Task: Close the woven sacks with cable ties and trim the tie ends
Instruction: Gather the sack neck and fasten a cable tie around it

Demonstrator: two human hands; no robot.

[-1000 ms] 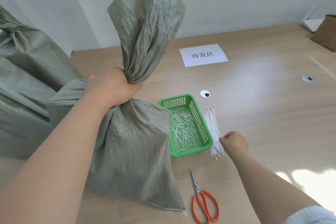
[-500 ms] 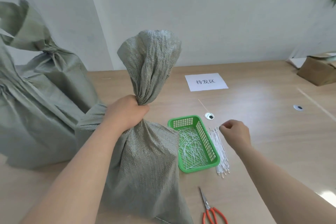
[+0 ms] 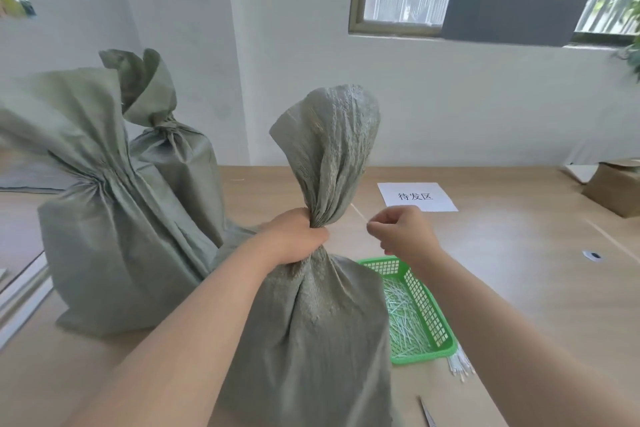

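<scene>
A grey-green woven sack (image 3: 311,333) stands upright on the wooden table in front of me. My left hand (image 3: 294,239) grips its gathered neck, and the loose top (image 3: 329,149) fans out above my fist. My right hand (image 3: 403,234) is raised just right of the neck and pinches a thin white cable tie (image 3: 358,213) that slants up to the left. A bundle of white cable ties (image 3: 459,369) lies on the table right of the green basket.
Two tied sacks (image 3: 104,204) (image 3: 169,149) stand at the left. A green basket (image 3: 433,319) holds cut tie ends. Scissor tips (image 3: 426,414) show at the bottom edge. A paper label (image 3: 417,196) and a cardboard box (image 3: 614,189) lie farther back.
My right hand has lifted from the tie bundle with one tie and come up beside the sack's neck. The view has tilted upward. My left hand keeps its grip.
</scene>
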